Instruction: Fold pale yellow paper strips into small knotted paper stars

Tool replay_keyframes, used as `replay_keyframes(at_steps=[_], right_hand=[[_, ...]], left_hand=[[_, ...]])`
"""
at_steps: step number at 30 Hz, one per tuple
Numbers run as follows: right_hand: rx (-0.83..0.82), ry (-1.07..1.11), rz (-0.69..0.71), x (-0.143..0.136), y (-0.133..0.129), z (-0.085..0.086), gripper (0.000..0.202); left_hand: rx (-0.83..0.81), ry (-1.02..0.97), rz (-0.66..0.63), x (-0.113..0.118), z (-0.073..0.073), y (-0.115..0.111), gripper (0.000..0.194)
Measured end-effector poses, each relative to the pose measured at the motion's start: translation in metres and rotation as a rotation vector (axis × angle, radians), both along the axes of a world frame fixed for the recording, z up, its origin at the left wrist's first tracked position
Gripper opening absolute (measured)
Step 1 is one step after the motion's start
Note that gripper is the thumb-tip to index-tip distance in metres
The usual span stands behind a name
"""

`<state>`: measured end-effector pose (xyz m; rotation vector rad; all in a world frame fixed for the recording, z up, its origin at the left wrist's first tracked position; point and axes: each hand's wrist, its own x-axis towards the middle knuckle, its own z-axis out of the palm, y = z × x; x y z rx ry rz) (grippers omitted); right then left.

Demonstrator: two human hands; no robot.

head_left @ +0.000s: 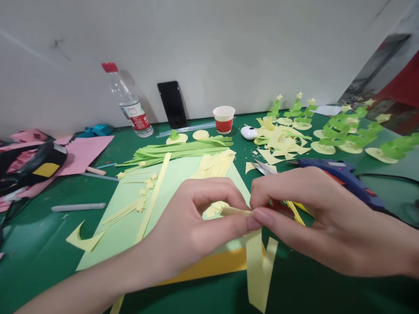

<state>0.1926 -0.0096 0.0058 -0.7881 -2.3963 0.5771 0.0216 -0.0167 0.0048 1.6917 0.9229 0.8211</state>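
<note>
Pale yellow, the strip (254,267) hangs toward the near edge of the surface (36,248), its upper end pinched by left hand (185,229) and right hand (332,220), each grip closed thumb-to-finger. Folding or knotting seems underway; next probably calls for a firm, flat crease.

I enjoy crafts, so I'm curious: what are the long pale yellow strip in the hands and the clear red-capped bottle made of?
Long pale yellow strip: probably matte paper, being thin, flat and crisp-edged.
Clear red-capped bottle: likely glossy plastic, see-through with highlights.
</note>
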Motion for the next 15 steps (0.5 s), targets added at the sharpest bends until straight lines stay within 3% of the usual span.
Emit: replay_keyframes(at_steps=[8,15], right_hand=[[-0.015,-0.112,0.102,0.0033,0.0064,-0.0026,0.026],[-0.013,-0.022,0.108,0.0055,0.0067,-0.0042,0.028]], left_hand=[[0.053,0.235,0.016,0.0009,-0.0002,-0.0034,0.021],[0.074,0.165,0.03,-0.0011,-0.0019,0.0,0.021]])
